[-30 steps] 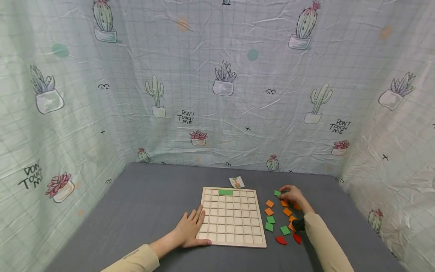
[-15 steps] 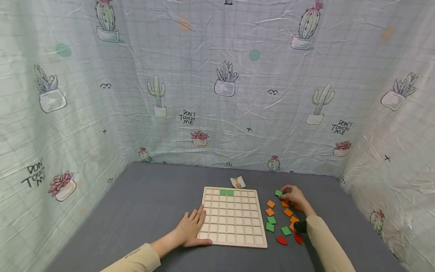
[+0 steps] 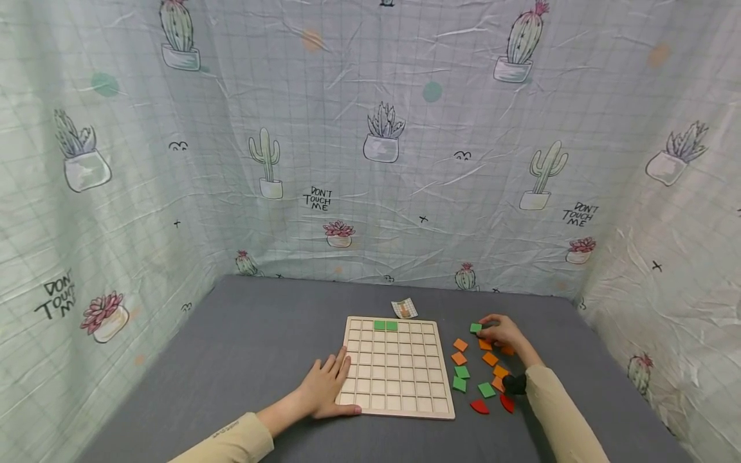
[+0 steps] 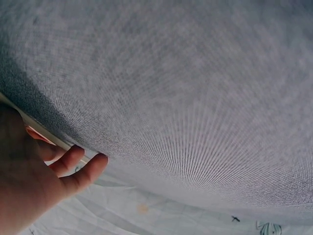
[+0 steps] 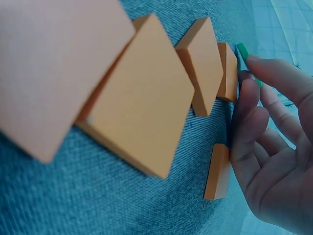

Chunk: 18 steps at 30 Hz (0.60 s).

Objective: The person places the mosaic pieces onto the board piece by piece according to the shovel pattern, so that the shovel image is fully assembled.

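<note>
Green square tile [image 3: 475,328]: one, at the far end of the loose pieces, right of the board, held at its near right side. Judged light, stiff and not fragile; the flat face looks smooth and could slide under a fingertip. Best taken by two opposite edges, thumb against forefinger, leaving the underside free.

Right hand [image 3: 502,331]: fingertips pinching the green tile at its edge; whether the tile is clear of the desk cannot be told.

Orange tiles [image 5: 142,98]: several, beneath and nearer than the right hand, some overlapping; crisp-edged and thick enough, it seems, to grip by the sides.

Loose green tiles [image 3: 486,390]: three, nearer the person. Red quarter-round pieces [image 3: 479,406]: two, nearest; the curved side likely offers poorer purchase than the straight ones.

Gridded board [image 3: 408,416]: pale, wood-like, raised rim, probably rigid; two green tiles [image 3: 385,326] seated side by side in the far row.

Left hand [image 3: 327,389]: fingers spread on the board's left edge, thumb along the near rim, gripping no tile.

Printed card [image 3: 404,308]: beyond the board; probably thin and bendable.

Desk [image 3: 260,334]: dark grey, fabric-textured.
</note>
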Motion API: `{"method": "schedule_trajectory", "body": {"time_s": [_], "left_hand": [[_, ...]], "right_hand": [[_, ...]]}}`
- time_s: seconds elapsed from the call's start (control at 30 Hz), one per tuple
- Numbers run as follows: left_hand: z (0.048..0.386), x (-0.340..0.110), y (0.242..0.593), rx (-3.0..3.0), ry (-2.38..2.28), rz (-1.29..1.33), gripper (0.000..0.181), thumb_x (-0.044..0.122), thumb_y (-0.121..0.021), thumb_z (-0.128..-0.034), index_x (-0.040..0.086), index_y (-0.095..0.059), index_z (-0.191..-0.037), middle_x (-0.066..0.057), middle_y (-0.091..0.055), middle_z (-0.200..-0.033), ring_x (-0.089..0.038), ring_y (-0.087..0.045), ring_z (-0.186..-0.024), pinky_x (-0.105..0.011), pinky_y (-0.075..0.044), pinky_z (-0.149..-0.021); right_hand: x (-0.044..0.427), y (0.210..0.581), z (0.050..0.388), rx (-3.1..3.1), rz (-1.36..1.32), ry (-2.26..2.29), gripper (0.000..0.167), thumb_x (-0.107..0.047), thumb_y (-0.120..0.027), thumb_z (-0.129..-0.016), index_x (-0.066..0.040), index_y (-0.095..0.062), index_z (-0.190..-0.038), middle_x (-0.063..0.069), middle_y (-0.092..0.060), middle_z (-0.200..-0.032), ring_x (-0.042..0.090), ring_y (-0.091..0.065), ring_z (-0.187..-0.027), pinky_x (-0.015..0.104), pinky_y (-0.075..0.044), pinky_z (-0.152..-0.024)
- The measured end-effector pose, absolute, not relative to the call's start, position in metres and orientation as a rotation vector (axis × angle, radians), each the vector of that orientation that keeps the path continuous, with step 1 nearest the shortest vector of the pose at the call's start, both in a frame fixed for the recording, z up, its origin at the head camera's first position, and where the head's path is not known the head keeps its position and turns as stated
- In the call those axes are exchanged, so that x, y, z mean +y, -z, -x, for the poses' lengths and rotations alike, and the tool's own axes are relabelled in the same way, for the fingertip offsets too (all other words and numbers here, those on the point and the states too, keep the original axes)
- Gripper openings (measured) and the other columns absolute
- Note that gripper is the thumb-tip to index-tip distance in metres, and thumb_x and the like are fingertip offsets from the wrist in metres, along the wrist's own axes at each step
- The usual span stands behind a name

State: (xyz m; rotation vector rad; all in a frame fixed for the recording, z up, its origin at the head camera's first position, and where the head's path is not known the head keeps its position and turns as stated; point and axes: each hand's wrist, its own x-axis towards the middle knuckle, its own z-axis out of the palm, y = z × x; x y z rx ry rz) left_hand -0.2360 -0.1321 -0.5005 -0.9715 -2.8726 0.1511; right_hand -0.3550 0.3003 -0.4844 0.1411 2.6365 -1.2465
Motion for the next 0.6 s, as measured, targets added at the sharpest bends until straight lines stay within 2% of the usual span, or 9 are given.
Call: {"method": "schedule_trajectory", "body": {"time_s": [0.2, 0.6], "left_hand": [[0.2353, -0.1322, 0.4995, -2.900, -0.169, 0.942, 0.101, 0.079, -0.028, -0.0744, -0.001, -0.032, -0.137, -0.021, -0.028, -0.143, -0.032, -0.042, -0.121, -0.048, -0.037, -0.088], [0.2338, -0.1316, 0.4968, -2.869, -0.150, 0.971, 0.099, 0.077, -0.031, -0.0753, -0.002, -0.035, -0.134, -0.023, -0.031, -0.141, -0.034, -0.043, -0.120, -0.049, -0.037, -0.087]], "right_hand": [[0.3024, 0.4829, 0.3556, 2.574, -0.129, 1.295, 0.043, -0.017, -0.064, -0.081, 0.004, -0.053, -0.117, -0.001, -0.065, -0.074, 0.008, -0.059, -0.065, 0.028, -0.045, -0.060], [0.3029, 0.4774, 0.3466, 2.517, -0.138, 1.336, 0.043, -0.014, -0.058, -0.084, 0.007, -0.048, -0.120, 0.000, -0.066, -0.080, 0.009, -0.060, -0.069, 0.028, -0.044, -0.062]]}}
